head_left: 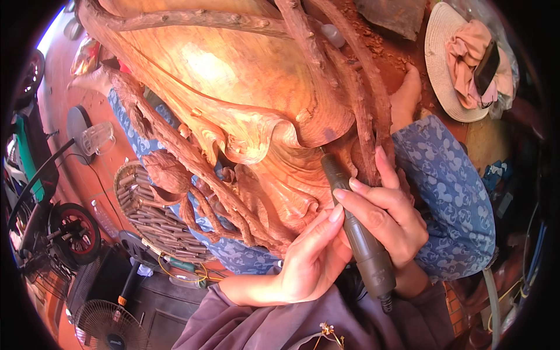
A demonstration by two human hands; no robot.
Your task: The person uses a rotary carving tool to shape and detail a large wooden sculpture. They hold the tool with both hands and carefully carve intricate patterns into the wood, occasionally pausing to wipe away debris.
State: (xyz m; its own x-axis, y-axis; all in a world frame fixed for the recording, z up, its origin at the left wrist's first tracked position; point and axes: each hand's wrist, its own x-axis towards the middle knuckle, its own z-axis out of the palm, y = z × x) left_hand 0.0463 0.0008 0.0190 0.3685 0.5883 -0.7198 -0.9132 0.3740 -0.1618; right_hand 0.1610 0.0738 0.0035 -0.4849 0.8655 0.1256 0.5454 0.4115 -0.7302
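Wood carving (251, 131) sits between my legs, in blue patterned trousers (452, 186), running from the middle up past 11 and 12 o'clock, with root-like branches along its sides. My right hand (388, 221), at about 4 o'clock from the middle, is closed around a dark power tool (368, 256), two fingertips resting on its grip and another finger stretched toward 12. The tool's thin tip is at the wood under a curled edge; I can't tell whether it touches. My left hand (306, 256), near 5 o'clock, lays its thumb against the tool; how far its other fingers curl is hidden. A basket (121, 175) of sticks (153, 219) stands toward 8, a hat (436, 64) toward 2.
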